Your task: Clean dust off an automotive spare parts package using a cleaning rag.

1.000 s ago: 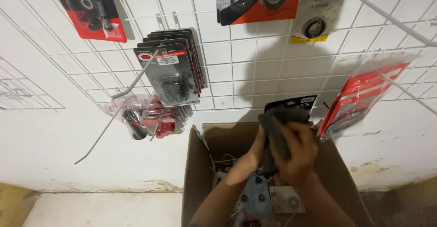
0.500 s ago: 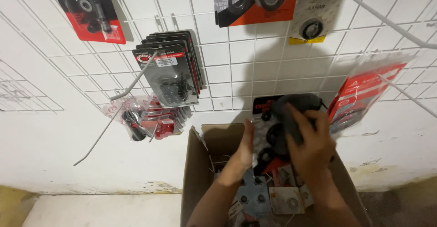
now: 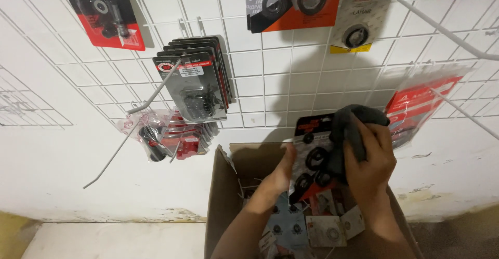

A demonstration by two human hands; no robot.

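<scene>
Left hand (image 3: 283, 173): closed on the lower left edge of a black-and-red blister card (image 3: 312, 152), now raised clear above the box and held upright, where a second ago it sat lower, at the box mouth. Right hand (image 3: 366, 160): fingers gripping a dark cloth (image 3: 353, 126), pressed to the card's face, suggesting wiping. Below: open cardboard box (image 3: 223, 196) of loose packets. Beyond: white wire grid (image 3: 270, 77) with hanging black cards (image 3: 195, 85) and an empty hook (image 3: 431, 25).
</scene>
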